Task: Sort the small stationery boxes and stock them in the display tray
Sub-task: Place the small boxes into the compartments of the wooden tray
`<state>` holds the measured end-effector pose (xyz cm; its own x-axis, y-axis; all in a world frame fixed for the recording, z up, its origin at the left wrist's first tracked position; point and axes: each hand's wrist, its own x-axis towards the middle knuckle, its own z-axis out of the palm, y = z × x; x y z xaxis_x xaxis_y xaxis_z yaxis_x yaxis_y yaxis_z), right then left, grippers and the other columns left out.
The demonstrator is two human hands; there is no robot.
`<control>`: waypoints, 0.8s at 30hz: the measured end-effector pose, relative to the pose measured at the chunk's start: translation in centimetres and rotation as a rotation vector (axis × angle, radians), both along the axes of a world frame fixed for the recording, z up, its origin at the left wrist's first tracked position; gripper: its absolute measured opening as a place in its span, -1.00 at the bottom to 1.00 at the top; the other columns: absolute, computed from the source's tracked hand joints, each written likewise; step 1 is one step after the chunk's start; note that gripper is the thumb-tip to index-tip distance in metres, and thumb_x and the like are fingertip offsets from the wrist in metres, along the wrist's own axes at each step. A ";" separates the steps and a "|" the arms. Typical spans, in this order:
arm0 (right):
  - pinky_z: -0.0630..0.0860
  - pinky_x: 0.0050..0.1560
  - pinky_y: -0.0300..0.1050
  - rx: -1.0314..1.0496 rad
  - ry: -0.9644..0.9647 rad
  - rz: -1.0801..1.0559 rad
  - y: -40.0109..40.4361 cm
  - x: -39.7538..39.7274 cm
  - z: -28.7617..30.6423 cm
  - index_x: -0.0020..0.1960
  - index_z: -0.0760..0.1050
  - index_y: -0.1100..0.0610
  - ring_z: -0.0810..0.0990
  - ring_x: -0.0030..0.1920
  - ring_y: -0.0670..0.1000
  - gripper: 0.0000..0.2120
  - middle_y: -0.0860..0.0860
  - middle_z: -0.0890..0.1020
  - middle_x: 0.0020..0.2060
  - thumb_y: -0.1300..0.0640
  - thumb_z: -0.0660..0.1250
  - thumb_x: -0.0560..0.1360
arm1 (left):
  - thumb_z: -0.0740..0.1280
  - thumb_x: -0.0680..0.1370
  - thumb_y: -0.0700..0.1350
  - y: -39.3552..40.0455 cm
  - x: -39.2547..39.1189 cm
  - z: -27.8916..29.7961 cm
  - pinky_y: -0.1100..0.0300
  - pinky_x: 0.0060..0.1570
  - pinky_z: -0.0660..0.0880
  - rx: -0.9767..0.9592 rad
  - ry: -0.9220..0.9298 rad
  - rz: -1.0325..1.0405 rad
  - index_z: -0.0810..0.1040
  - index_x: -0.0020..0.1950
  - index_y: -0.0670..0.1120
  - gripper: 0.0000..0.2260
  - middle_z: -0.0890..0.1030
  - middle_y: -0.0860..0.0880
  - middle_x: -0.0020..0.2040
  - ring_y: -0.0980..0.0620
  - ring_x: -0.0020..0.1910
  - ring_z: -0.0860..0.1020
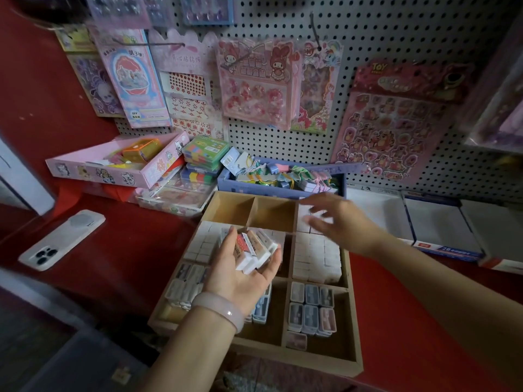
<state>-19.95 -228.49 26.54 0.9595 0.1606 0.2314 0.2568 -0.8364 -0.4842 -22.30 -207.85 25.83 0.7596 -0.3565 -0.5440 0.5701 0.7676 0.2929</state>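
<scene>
My left hand point(240, 275) is palm-up over the middle of the wooden display tray point(353, 321), its fingers curled round a stack of small white stationery boxes point(256, 248). My right hand point(336, 219) hovers blurred above the tray's upper right compartment, fingers spread and holding nothing. That compartment is packed with rows of small white boxes point(317, 256). Another block of white boxes point(203, 241) fills the left middle section. Small pastel boxes point(311, 309) stand in the lower right section. The two top compartments point(249, 210) are bare.
A white phone point(60, 239) lies on the red counter to the left. Behind the tray stand a blue box of trinkets point(283, 176), a pink tray point(113, 162) and stacked plastic cases point(202, 157). Sticker packs hang on the pegboard point(382, 38). White cartons point(441, 224) sit at right.
</scene>
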 end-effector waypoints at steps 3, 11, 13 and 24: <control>0.40 0.09 -0.45 0.046 0.051 0.325 3.1 -1.4 0.9 0.36 0.41 0.14 0.47 0.15 -0.14 -0.49 0.00 0.50 0.24 0.02 0.39 0.46 | 0.32 0.53 0.06 0.1 -0.4 -0.1 -0.04 -0.16 0.60 0.028 -0.047 -0.048 0.52 0.19 -0.21 -0.61 0.63 -0.25 0.02 -0.22 0.04 0.58; 0.36 0.06 -0.47 -0.071 -0.078 0.357 4.8 -1.8 0.9 0.18 0.57 0.15 0.57 0.07 -0.10 -0.67 -0.02 0.63 0.09 0.11 0.43 0.44 | 0.22 0.56 0.12 1.6 -0.9 0.4 -0.16 0.18 0.42 0.012 -0.113 -0.127 0.52 0.17 -0.24 -0.56 0.63 -0.29 0.07 -0.23 0.09 0.57; 0.37 -0.05 -0.53 -0.026 -0.162 0.338 4.6 -2.0 1.3 0.06 0.62 0.18 0.56 -0.10 -0.20 -0.77 -0.10 0.64 -0.08 0.11 0.38 0.46 | 0.25 0.55 0.09 1.9 -1.0 0.5 -0.17 0.10 0.50 -0.009 -0.088 -0.100 0.53 0.07 -0.28 -0.58 0.64 -0.30 -0.02 -0.24 0.04 0.57; 0.47 -0.11 -0.19 0.052 0.008 0.050 6.8 0.1 0.9 0.24 0.48 0.20 0.60 -0.11 0.05 -0.72 0.08 0.64 -0.10 0.24 0.30 0.53 | 0.25 0.55 0.10 7.4 0.4 -0.1 0.29 -0.40 0.52 0.101 -0.012 0.178 0.46 -0.12 -0.18 -0.68 0.51 -0.15 -0.15 -0.01 -0.17 0.50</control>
